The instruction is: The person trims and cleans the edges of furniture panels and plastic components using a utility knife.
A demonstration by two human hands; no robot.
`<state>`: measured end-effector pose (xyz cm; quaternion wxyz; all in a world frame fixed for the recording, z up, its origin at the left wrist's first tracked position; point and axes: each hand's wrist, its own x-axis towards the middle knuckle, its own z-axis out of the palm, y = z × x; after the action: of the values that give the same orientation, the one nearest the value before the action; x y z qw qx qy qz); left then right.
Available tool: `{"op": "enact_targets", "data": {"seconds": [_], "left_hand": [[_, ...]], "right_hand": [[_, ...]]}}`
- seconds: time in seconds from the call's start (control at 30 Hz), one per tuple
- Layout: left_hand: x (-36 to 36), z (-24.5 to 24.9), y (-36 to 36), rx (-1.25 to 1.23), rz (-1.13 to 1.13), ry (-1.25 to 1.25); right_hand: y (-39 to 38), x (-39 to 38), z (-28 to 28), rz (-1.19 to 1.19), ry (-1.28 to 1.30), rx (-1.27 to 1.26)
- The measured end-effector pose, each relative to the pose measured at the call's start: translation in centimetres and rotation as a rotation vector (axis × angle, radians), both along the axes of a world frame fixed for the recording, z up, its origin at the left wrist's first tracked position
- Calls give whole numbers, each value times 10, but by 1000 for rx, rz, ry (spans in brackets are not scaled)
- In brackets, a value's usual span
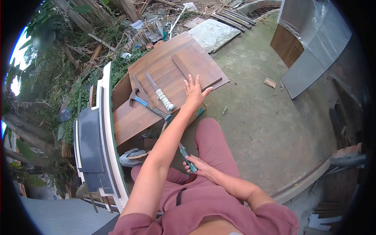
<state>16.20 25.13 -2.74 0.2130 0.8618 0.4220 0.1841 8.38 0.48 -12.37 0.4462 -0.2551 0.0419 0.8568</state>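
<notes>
My left hand (193,94) is spread, palm down, over the front edge of a small brown board (201,68), which lies on a larger wooden panel (160,58). Held low by my lap, my right hand (200,165) is closed round a green and black handled tool (188,158) with a narrow metal end pointing up and left. On the panel left of my left hand lie a hammer (147,103) with a blue handle, a long tool wrapped in white cord (164,98) and a thin wooden strip (143,91).
Stacked dark and white panels (91,137) stand at the left. A grey cloth (133,156) is below the wooden panel. Beyond are a pale slab (213,34) and wooden slats (234,19). Plastic-covered furniture (317,51) stands at the right, near a wood scrap (270,82).
</notes>
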Motion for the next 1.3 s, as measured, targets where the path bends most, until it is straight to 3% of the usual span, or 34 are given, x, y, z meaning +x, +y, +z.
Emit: {"op": "enact_targets", "data": {"seconds": [0.17,0.27,0.37,0.57,0.83,1.23,1.3], "left_hand": [[47,14,83,-90,167,-44],[72,39,92,-118,372,176],[104,39,91,-284,554,148],[128,17,99,-259,689,337],[117,13,90,-191,645,309],[49,-3,26,-82,254,344],[29,-1,25,-164,128,74]], "right_hand": [[-6,2,2,14,-20,73],[-4,5,7,13,-15,98],[-3,5,4,31,-26,127],[2,13,-5,3,-21,119],[10,30,-1,-82,-34,61],[8,18,-3,-42,-50,67],[6,20,-3,-92,-16,29]]}}
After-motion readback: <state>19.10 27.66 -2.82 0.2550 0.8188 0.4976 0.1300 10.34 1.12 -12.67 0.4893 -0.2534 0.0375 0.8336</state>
